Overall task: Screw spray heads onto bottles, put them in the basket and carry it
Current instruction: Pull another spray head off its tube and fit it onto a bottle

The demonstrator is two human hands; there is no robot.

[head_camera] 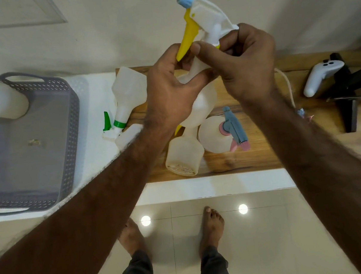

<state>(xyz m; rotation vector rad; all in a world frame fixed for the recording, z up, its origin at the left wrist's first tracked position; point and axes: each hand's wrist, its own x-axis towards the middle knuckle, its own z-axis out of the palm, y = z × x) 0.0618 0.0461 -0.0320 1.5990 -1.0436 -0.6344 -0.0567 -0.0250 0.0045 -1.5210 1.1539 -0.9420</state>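
Observation:
My left hand [169,88] grips the neck of a translucent white bottle [201,107] held above the table. My right hand [245,62] pinches the collar of its spray head [204,14], which is white with a yellow trigger and a blue nozzle. On the wooden board lie a bottle with a green collar [128,91], a capless bottle [183,154] and a round bottle with a grey-and-pink spray head [215,135]. A grey perforated basket [69,118] stands at the left with one bottle [0,103] in it.
A white game-style controller [319,76] leans on a black stand [348,95] at the right. A white cable [288,88] runs by my right wrist. The wall is just behind the table. My bare feet stand on glossy tiles below the table edge.

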